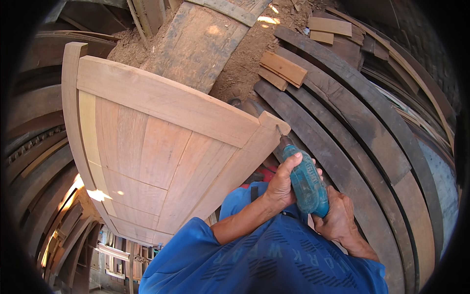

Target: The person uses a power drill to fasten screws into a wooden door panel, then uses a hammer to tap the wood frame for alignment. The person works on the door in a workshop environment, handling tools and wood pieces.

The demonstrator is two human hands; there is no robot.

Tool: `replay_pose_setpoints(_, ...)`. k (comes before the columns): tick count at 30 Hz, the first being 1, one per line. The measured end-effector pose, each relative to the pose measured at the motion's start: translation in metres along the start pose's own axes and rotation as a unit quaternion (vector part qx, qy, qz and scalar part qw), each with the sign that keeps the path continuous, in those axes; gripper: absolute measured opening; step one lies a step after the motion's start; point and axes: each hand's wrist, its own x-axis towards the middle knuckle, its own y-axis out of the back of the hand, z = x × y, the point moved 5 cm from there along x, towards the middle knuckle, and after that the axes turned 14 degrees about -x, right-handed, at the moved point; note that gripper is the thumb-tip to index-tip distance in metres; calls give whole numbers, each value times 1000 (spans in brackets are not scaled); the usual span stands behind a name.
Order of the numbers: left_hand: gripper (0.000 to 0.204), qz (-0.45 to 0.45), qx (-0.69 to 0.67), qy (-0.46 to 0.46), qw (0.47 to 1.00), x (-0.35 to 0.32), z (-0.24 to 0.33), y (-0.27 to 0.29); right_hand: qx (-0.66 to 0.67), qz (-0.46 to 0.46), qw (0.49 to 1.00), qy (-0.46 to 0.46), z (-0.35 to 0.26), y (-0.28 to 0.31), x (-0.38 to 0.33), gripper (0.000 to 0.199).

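A teal power drill (307, 180) points up and left, its bit (279, 131) touching the right edge of a pale wooden panel (156, 147) built of several boards in a frame. My left hand (283, 183) wraps the front of the drill body. My right hand (338, 215) grips the drill's rear handle, lower right. Both forearms come from the lower edge, over a blue shirt (264, 259).
Long dark planks (357, 127) lie stacked to the right of the panel. Short wood offcuts (284, 68) and sawdust lie on the ground above. A thick weathered beam (200, 39) runs behind the panel's top. More dark timber (34, 147) is piled on the left.
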Motion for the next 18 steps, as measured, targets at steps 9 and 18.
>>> replay_pose_setpoints(9,62,6,3,-10,1000,3,1,1,-14,7,1000,21,5,-4,4,32)
replay_pose_setpoints(18,63,9,0,-10,1000,6,3,3,-19,2,1000,15,5,-4,8,32)
